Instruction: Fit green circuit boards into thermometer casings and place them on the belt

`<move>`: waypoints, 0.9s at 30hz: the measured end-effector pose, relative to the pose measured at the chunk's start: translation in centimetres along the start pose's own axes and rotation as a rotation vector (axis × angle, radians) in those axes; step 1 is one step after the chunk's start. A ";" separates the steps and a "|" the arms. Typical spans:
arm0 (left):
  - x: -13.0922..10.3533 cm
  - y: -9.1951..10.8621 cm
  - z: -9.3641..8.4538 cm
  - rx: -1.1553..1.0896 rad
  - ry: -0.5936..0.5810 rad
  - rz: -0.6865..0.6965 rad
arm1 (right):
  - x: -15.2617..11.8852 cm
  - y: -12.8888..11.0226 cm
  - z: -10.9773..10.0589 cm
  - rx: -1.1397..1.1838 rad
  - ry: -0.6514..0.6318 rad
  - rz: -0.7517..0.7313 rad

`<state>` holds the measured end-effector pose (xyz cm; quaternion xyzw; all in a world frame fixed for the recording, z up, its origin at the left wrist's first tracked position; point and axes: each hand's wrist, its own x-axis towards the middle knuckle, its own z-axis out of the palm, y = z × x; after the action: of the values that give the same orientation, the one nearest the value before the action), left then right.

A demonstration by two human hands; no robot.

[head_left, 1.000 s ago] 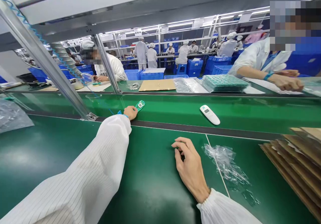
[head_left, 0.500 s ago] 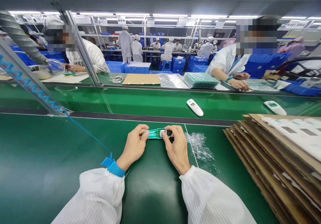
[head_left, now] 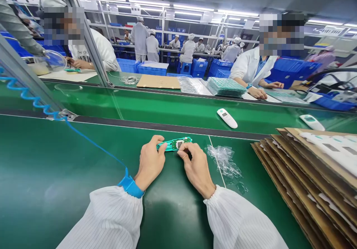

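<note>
A slim teal plastic housing [head_left: 169,146] lies crosswise over the green worktop, with a green circuit board and a small pale-framed display [head_left: 179,144] in its right half. My left hand [head_left: 151,160] grips the housing's left end between thumb and fingers; a blue wrist strap with a cord is on that wrist. At the near edge of the display, my right hand [head_left: 197,167] has its thumb and index finger pinched together. Whatever is in that pinch is too small to make out. Crumpled clear plastic film pieces [head_left: 223,159] lie right of my right hand.
Cardboard sheets [head_left: 279,167] are stacked at the right, with white shells on top. Two white handheld devices [head_left: 227,118] rest on the green conveyor belt [head_left: 156,106] ahead. A blue coiled cord [head_left: 33,100] hangs at left by a metal post. Co-workers sit across the belt.
My right thumb and fingers have come off the housing's right end and display into a pinch at the near edge, uncovering the display. My left hand keeps its grip. The camera view has tilted slightly.
</note>
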<state>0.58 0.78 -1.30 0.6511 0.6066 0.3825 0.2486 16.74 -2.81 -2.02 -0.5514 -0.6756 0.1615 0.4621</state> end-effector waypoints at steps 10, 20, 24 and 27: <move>0.3 0.1 -0.8 0.148 -0.035 0.030 | 1.2 3.2 -6.1 -0.629 0.155 0.407; 2.1 -2.0 0.5 0.290 -0.167 0.121 | 0.8 -0.8 -17.4 -0.867 0.283 0.252; 1.8 -1.6 0.3 0.243 -0.132 0.174 | 1.6 -1.3 -23.0 -1.159 0.411 0.543; 1.7 -1.2 0.0 0.192 -0.133 0.083 | 1.8 -1.0 -24.6 -1.212 0.295 0.735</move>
<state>-0.19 2.65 -1.88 0.7205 0.5950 0.2888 0.2086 35.94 -8.70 12.32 -0.9182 -0.3481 -0.1724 0.0773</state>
